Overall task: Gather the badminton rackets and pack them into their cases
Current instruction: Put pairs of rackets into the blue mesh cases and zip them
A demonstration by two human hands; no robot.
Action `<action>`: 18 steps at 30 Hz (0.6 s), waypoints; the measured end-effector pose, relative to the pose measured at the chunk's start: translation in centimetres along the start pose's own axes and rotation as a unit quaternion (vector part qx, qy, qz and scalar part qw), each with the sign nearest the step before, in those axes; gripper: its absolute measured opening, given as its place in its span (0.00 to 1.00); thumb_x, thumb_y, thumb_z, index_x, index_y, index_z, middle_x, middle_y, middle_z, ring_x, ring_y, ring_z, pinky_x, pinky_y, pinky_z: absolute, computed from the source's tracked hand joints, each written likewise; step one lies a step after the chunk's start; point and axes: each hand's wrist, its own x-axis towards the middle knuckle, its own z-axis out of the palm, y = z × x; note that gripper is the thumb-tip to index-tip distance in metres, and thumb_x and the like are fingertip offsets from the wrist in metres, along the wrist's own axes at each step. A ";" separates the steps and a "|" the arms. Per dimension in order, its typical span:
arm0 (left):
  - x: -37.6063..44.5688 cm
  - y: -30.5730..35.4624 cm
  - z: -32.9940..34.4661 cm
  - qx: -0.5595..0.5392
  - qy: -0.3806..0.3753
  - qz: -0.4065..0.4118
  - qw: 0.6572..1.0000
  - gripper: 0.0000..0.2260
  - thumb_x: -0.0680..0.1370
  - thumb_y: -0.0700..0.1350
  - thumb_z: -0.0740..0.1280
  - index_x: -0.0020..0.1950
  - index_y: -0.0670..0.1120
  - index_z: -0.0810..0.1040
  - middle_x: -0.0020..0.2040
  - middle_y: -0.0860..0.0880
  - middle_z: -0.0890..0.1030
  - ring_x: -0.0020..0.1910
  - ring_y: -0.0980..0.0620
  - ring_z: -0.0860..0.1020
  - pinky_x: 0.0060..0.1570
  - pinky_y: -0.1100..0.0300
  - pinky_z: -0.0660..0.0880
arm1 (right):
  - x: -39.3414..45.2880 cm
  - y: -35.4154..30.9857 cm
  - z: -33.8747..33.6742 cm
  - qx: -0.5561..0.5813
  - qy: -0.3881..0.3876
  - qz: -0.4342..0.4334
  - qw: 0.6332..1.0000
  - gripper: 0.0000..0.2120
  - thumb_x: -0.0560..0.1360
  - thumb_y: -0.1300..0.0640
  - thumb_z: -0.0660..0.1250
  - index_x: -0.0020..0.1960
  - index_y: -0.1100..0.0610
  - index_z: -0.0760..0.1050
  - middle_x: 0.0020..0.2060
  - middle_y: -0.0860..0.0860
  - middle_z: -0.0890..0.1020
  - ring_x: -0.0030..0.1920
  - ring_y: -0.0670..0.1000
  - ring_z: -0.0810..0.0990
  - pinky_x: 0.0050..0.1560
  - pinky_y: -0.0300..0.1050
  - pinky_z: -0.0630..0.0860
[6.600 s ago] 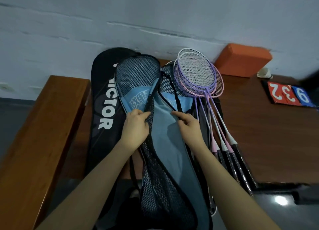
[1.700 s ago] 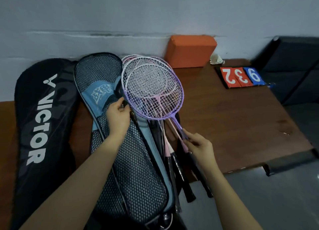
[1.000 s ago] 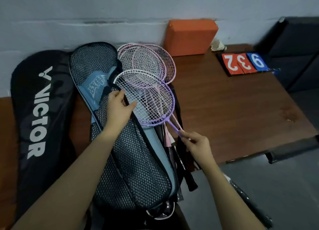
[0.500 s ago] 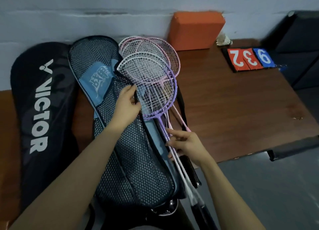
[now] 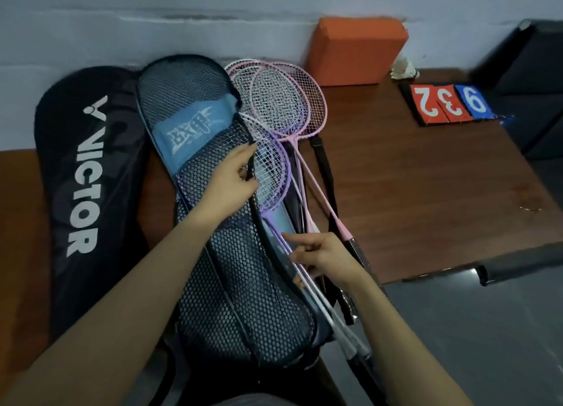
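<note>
Left grip (image 5: 233,177) pinching; right grip (image 5: 323,257) curled, forefinger extended.

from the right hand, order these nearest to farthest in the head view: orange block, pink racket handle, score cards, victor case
Measured from the right hand:
1. Pink racket handle, just beyond the fingers, up and right.
2. VICTOR case, far left.
3. Orange block, at the wall, and score cards, far right: too close to call.
</note>
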 end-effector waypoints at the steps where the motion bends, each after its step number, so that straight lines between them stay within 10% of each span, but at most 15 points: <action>1: -0.2 0.1 0.0 0.003 -0.012 0.006 1.000 0.29 0.74 0.32 0.63 0.73 0.49 0.62 0.75 0.51 0.58 0.67 0.60 0.62 0.42 0.89 0.56 | 0.2 -0.1 0.3 0.005 -0.004 0.001 1.000 0.20 0.73 0.71 0.66 0.63 0.59 0.75 0.39 0.62 0.77 0.29 0.58 0.81 0.31 0.49 0.81; 4: -1.1 -0.1 0.1 0.005 -0.024 0.007 1.000 0.29 0.75 0.33 0.63 0.73 0.49 0.61 0.74 0.52 0.58 0.55 0.72 0.69 0.40 0.84 0.65 | 0.6 -0.6 0.8 0.017 0.001 -0.006 1.000 0.20 0.72 0.72 0.66 0.63 0.61 0.75 0.36 0.62 0.77 0.28 0.58 0.80 0.30 0.49 0.81; 10: -3.1 -2.4 0.2 0.032 0.065 -0.011 0.997 0.26 0.74 0.36 0.65 0.71 0.47 0.64 0.49 0.47 0.68 0.40 0.54 0.71 0.43 0.68 0.67 | 1.7 -2.6 1.0 0.078 0.010 -0.003 0.997 0.17 0.72 0.73 0.65 0.58 0.61 0.77 0.36 0.56 0.82 0.32 0.57 0.83 0.31 0.44 0.79; 18: -7.3 -4.3 1.7 -0.037 0.145 -0.019 0.989 0.22 0.73 0.35 0.67 0.67 0.43 0.70 0.49 0.45 0.74 0.46 0.49 0.76 0.49 0.56 0.76 | 4.1 -4.4 3.0 0.137 0.074 0.002 0.988 0.15 0.72 0.74 0.63 0.57 0.66 0.76 0.33 0.55 0.81 0.28 0.55 0.80 0.33 0.44 0.81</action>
